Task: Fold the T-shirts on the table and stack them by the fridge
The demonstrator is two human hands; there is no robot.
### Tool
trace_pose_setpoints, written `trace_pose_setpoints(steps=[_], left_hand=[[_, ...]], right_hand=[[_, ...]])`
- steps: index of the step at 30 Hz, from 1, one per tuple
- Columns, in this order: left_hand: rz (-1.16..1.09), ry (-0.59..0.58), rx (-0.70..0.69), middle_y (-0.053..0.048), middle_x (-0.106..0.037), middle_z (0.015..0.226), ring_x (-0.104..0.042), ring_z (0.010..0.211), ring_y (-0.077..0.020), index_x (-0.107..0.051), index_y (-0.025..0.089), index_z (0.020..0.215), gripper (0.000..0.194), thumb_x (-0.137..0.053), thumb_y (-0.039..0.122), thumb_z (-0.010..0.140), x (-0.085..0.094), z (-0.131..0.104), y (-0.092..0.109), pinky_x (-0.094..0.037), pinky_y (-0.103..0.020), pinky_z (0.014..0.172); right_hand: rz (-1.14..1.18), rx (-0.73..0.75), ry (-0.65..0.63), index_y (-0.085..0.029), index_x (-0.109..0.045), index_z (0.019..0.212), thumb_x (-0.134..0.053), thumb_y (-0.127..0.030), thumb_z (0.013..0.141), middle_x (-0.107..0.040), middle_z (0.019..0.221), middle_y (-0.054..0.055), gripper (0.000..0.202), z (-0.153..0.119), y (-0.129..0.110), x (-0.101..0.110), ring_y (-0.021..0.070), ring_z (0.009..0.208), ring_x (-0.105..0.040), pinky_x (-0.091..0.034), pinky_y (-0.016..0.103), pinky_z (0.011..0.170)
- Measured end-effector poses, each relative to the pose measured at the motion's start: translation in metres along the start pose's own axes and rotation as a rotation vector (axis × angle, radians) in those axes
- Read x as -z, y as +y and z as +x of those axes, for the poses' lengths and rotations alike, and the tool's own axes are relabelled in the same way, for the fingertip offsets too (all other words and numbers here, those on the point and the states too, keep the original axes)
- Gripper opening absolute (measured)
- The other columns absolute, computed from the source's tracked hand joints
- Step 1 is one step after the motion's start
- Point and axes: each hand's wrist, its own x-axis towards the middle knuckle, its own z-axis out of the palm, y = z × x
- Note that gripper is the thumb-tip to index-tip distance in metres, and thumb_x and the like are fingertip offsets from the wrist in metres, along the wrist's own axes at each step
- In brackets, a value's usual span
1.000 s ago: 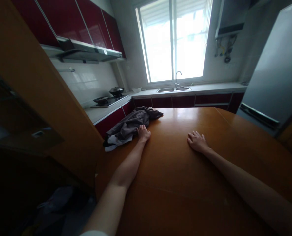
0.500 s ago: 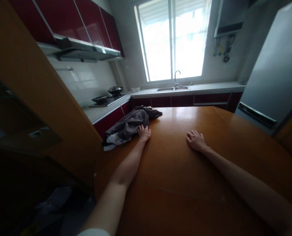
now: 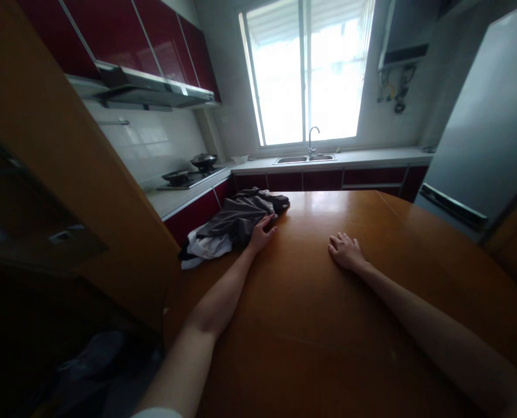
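Observation:
On the left of the wooden table (image 3: 310, 290) lies a crumpled heap of clothes (image 3: 236, 217), dark grey fabric on top and white cloth showing at its near end. My left hand (image 3: 261, 235) rests at the heap's right edge, its fingers reaching onto the dark cloth and the thumb held apart on the table side. The fingertips are partly lost against the fabric. My right hand (image 3: 346, 252) lies flat on the tabletop, palm down with fingers spread, touching only the wood.
Beyond the table runs a white counter (image 3: 380, 154) with a sink (image 3: 293, 159). Pans, one a lidded pan (image 3: 203, 160), stand on the stove at the left. A tall refrigerator (image 3: 480, 116) stands at the right; a wooden cabinet side (image 3: 88, 157) rises at the near left.
My left hand has slid forward and slightly right along the heap. The grey fabric has shifted, and more white cloth shows at the near end. My right hand has stayed nearly still.

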Motion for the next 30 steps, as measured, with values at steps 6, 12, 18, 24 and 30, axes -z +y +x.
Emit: trace_pose_setpoints(steps=[6,12,18,24,30], left_hand=[[-0.260,-0.205,-0.057,-0.008,-0.076,0.080,-0.069,0.078,-0.0203,-0.077,0.014,0.079,0.047,-0.062,0.057,0.090,-0.025,-0.014,0.033,-0.054,-0.032,0.077],[-0.379,-0.490,-0.087,-0.002,-0.060,0.056,-0.051,0.054,-0.0108,-0.067,0.012,0.061,0.065,-0.053,0.067,0.093,-0.048,-0.028,0.074,-0.039,-0.023,0.056],[-0.371,-0.447,-0.276,-0.002,-0.065,0.088,-0.059,0.079,-0.0150,-0.056,0.018,0.140,0.053,-0.057,0.048,0.097,-0.057,-0.042,0.097,-0.048,-0.028,0.081],[-0.086,-0.391,-0.434,-0.010,-0.051,0.136,-0.048,0.127,-0.0262,-0.056,0.029,0.145,0.047,-0.052,0.043,0.101,-0.059,-0.047,0.102,-0.036,-0.042,0.115],[0.014,-0.418,-0.452,-0.009,-0.049,0.145,-0.046,0.131,-0.0274,-0.060,0.029,0.141,0.047,-0.060,0.045,0.097,-0.060,-0.048,0.105,-0.033,-0.043,0.119]], right_hand=[[0.033,0.005,0.022,-0.018,-0.051,0.147,-0.037,-0.045,0.101,-0.036,0.162,0.017,0.054,0.001,0.001,-0.004,0.0312,0.151,-0.027,-0.018,0.057,0.120],[0.215,-0.031,0.374,-0.016,-0.047,0.146,-0.042,-0.035,0.096,-0.048,0.150,0.017,0.054,0.006,0.011,-0.005,0.0305,0.137,-0.044,-0.034,0.047,0.113],[0.209,-0.014,0.464,-0.019,-0.044,0.148,-0.049,-0.039,0.092,-0.043,0.153,0.016,0.059,0.009,0.022,-0.002,0.0344,0.138,-0.040,-0.038,0.051,0.111],[0.154,0.034,0.354,-0.019,-0.038,0.154,-0.048,-0.041,0.095,-0.034,0.160,0.018,0.064,0.016,0.017,-0.002,0.0364,0.145,-0.032,-0.034,0.055,0.113],[0.110,0.109,0.282,-0.022,-0.036,0.157,-0.055,-0.039,0.092,-0.027,0.165,0.017,0.070,0.055,0.012,0.008,0.0382,0.145,-0.033,-0.029,0.056,0.116]])
